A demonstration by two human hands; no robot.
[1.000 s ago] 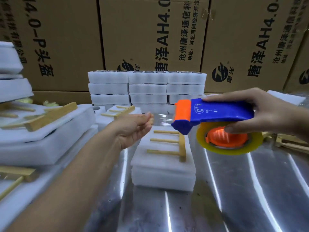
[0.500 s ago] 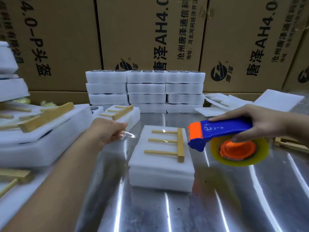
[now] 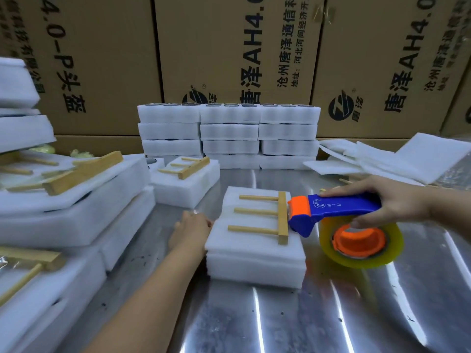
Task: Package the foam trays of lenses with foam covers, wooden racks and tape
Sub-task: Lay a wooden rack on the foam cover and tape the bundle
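- Far left of the centre pack (image 3: 254, 266), big foam packs (image 3: 76, 207) lie piled up. One has a wooden rack (image 3: 84, 171) on top, and whatever they hold is covered.
- Behind and left of the centre pack sits a small foam pack (image 3: 186, 192), with a small rack (image 3: 190, 165) lying on its cover.
- The left hand (image 3: 190, 230) is against the centre pack's left side, back of the hand towards me. The fingers are out of sight, so I cannot tell whether it grips anything.
- The centre pack rests on the metal table (image 3: 280, 322). A foam cover hides its contents, and a comb rack (image 3: 281, 220) lies flat on top, three pegs pointing left.
- Behind the centre pack, foam trays (image 3: 229, 131) stand in three columns, several high. Dark round lens rims show along the top layer.
- At the centre pack's upper right edge, the orange nose of a blue tape dispenser (image 3: 339, 207) sits at the comb rack's crossbar. Its yellowish tape roll (image 3: 369, 261) hangs off to the right.
- The right hand (image 3: 392, 202) clasps the dispenser's handle, fingers over the top, thumb beneath.
- Behind and right of the centre pack, loose foam sheets (image 3: 382, 159) lie heaped.
- Printed cartons (image 3: 229, 47) wall off the back.
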